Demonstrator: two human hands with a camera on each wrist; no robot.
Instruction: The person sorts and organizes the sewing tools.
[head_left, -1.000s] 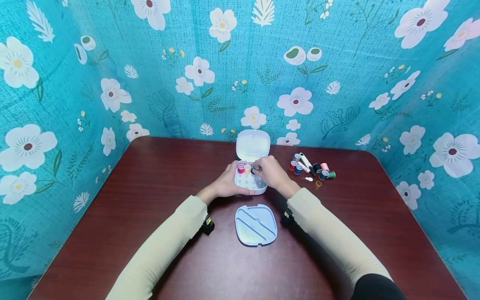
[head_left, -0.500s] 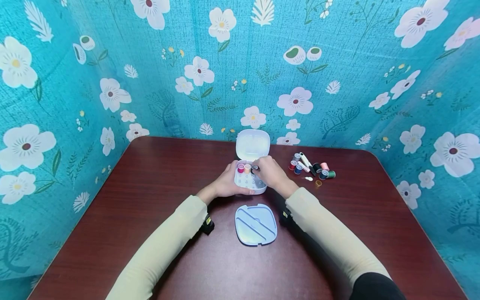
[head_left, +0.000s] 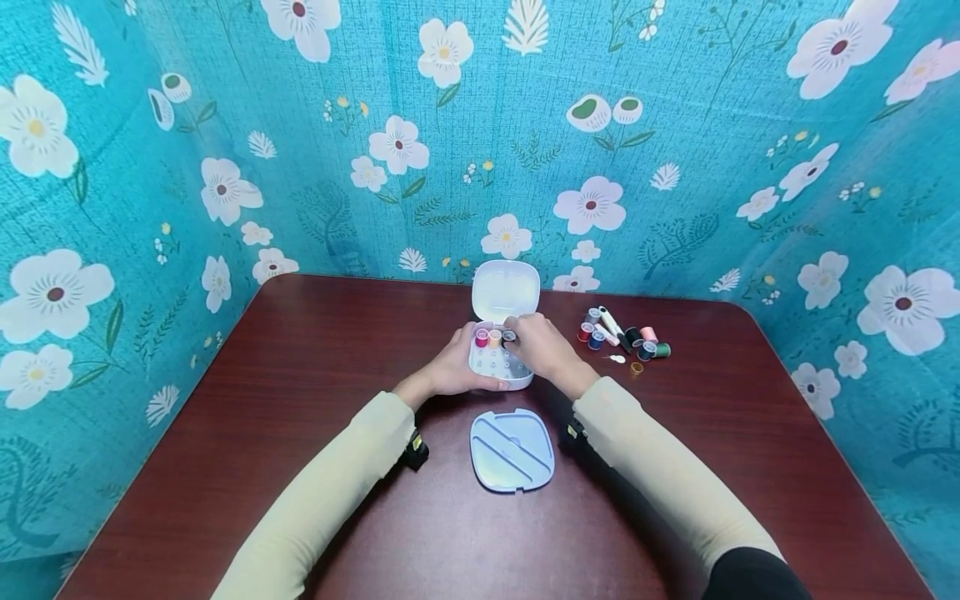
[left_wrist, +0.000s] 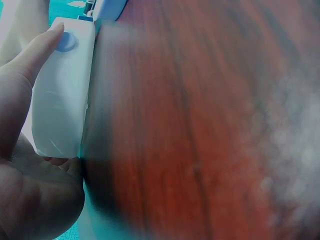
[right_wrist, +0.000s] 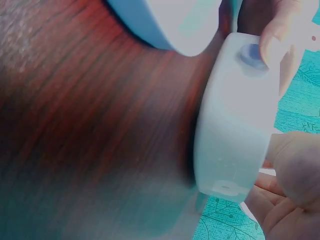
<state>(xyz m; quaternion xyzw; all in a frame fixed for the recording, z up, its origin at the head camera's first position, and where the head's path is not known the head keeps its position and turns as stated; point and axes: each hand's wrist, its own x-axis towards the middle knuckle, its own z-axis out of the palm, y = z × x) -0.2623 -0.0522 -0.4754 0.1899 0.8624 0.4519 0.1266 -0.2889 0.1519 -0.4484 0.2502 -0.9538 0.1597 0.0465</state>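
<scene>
A white sewing box (head_left: 519, 384) stands with its lid (head_left: 506, 290) raised at the back. My left hand (head_left: 452, 367) grips its left side, the thumb lying along the front wall by a blue button (left_wrist: 66, 42). In the box's back row are a magenta thread spool (head_left: 482, 338), a peach thread spool (head_left: 495, 338) and a dark thread spool (head_left: 509, 337). My right hand (head_left: 543, 343) reaches over the right side and pinches the dark spool; its fingertips are partly hidden. Rows of small pegs show in front of the spools.
A light-blue tray (head_left: 512, 450) with a diagonal groove lies in front of the box. To the right lie several loose spools, including red (head_left: 586, 332) and green (head_left: 662, 350), a white-handled tool (head_left: 610, 318), a small white needle threader (head_left: 618, 358) and a gold thimble (head_left: 637, 367).
My right fingers have shifted slightly at the dark spool, and its top shows more plainly now. The left hand keeps its hold on the box.
</scene>
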